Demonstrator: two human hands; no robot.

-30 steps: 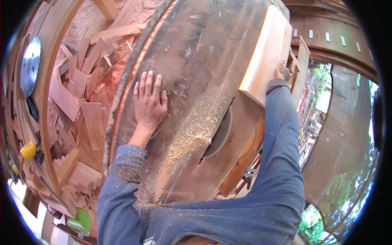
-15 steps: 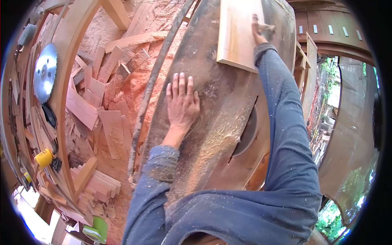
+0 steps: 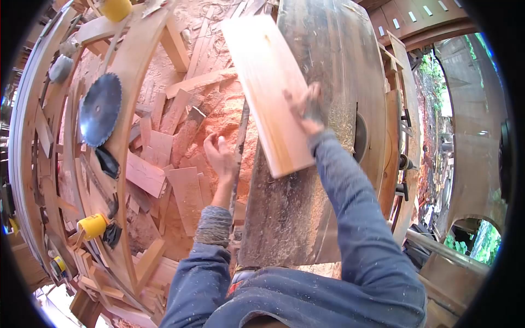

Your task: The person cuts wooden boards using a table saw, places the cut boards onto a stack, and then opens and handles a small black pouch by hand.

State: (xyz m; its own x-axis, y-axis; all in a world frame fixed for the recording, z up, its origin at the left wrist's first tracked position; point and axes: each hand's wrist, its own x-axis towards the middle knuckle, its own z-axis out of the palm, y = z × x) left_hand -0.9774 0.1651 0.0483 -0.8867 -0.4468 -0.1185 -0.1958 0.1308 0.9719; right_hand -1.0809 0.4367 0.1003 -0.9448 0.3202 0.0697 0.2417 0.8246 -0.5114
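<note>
A pale wooden board (image 3: pixel 268 104) lies slanted across the worn work table (image 3: pixel 284 218), its far left part reaching past the table's left edge. At the board's right edge, my right hand (image 3: pixel 306 109) grips it, thumb over the top face and fingers along the side; motion blurs them slightly. My left hand (image 3: pixel 220 156) is raised just off the table's left edge, left of the board and apart from it. Its fingers are loosely bent and spread, with nothing in them.
A dark rounded plate (image 3: pixel 361 136) beside a slot is set in the table's right side. Wood offcuts (image 3: pixel 183 191) and sawdust cover the floor at left. A circular saw blade (image 3: pixel 100 109) and a yellow tape measure (image 3: pixel 92 226) are on the timber frame (image 3: pixel 128 164).
The board has come nearer and swung left across the table, with my right hand on its edge. My left hand has lifted off the tabletop, and the head view has shifted.
</note>
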